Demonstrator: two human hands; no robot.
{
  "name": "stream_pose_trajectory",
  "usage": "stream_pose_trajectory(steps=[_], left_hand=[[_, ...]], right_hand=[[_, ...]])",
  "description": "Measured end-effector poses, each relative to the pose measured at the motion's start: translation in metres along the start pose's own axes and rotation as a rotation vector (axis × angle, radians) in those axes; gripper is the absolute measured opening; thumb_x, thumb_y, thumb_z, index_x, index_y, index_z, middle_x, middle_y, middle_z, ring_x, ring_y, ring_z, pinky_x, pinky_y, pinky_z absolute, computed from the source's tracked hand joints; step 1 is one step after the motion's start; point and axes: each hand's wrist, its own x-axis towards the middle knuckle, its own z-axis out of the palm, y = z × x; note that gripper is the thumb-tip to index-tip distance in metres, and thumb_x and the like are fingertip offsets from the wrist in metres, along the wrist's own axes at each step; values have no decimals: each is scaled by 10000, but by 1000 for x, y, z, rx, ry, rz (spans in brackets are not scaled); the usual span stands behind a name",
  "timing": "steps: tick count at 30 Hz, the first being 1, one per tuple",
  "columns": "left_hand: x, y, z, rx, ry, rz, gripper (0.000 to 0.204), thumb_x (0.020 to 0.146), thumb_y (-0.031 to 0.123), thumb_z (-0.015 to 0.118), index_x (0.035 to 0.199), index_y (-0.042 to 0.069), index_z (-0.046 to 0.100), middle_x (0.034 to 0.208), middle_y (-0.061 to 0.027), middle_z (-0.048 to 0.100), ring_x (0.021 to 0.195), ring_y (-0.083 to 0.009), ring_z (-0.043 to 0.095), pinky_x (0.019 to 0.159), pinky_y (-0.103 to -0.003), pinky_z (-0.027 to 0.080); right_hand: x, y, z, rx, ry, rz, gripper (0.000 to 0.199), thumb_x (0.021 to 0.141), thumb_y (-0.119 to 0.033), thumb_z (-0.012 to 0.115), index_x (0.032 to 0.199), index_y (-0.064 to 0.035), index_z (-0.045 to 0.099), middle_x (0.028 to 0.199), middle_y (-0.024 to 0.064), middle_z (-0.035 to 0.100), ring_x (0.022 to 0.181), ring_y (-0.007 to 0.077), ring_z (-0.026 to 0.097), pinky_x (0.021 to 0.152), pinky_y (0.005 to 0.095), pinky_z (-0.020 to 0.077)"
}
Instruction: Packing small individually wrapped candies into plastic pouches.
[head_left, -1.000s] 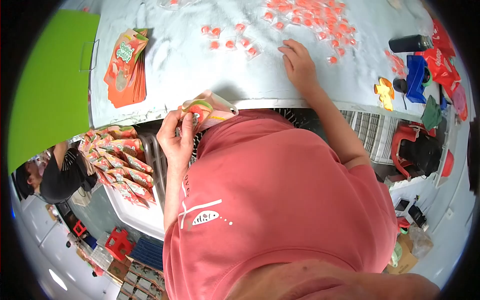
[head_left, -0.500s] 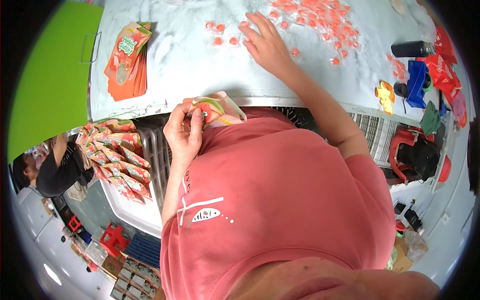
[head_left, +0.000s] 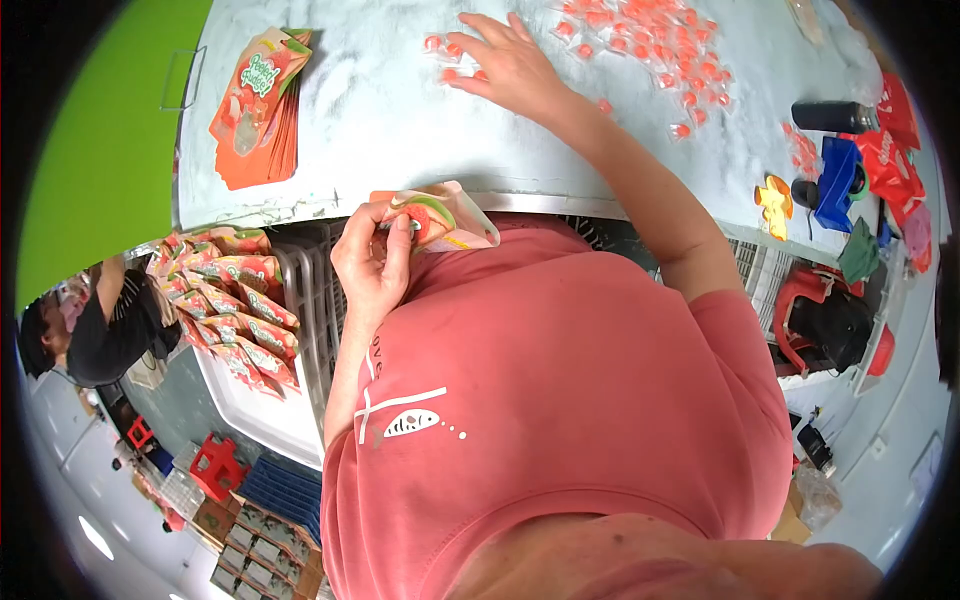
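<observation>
My left hand (head_left: pixel 373 262) holds a small printed pouch (head_left: pixel 437 217) by its edge, just below the near rim of the pale table (head_left: pixel 400 120), in front of my pink shirt. My right hand (head_left: pixel 508 65) is stretched out flat on the table, fingers spread over a few small orange wrapped sweets (head_left: pixel 448 58). A wide scatter of the same orange sweets (head_left: pixel 650 50) lies to the right of that hand.
A stack of orange printed pouches (head_left: pixel 255 105) lies at the table's left. A white bin of filled pouches (head_left: pixel 225 300) stands below the left edge. Blue and red items and a black cylinder (head_left: pixel 850 150) crowd the right end. Another person (head_left: pixel 95 320) is at far left.
My right hand has slid left across the table, from the sweets at the right to those near the middle. My left hand keeps the pouch in the same spot.
</observation>
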Motion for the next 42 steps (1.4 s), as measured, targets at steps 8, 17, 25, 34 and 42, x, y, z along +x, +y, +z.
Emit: stream_pose_trajectory(steps=[8,17,25,34,42], left_hand=[[-9,-12,-5,-45,22,-8,110,905,-8,661,1010,-19,631,853,-46,643,693,-60,553,586,-200,445],[-13,-16,-16,-104,71,-71,121,896,16,693,1003,-19,647,843,-50,673,717,-68,594,651,-215,489],[-14,-6,-29,-52,101,-29,110,889,18,703,987,-10,660,846,-53,685,744,-87,616,691,-231,502],[-18,-9,-36,-74,145,-69,89,904,32,692,970,-17,658,867,-70,700,765,-101,638,708,-234,509],[-29,-6,-40,-55,122,-59,83,926,28,656,986,-29,650,912,-78,709,801,-109,657,707,-244,525]], right_hand=[[-30,-33,16,-11,-58,-130,407,860,-13,555,1267,-20,562,1320,153,521,1216,297,531,1068,464,405],[-45,-23,-8,349,87,98,427,835,22,553,1259,-25,578,1303,160,548,1197,332,538,1033,415,429],[-36,36,16,213,186,108,372,905,-155,562,1243,-1,589,1355,257,504,1255,416,471,1056,467,396],[-48,-20,10,227,14,93,508,926,-339,617,1335,-48,535,1363,247,492,1306,424,426,1101,536,325],[-3,-41,45,159,-76,-30,513,904,-353,609,1355,-119,533,1411,219,452,1341,409,384,1095,610,287]])
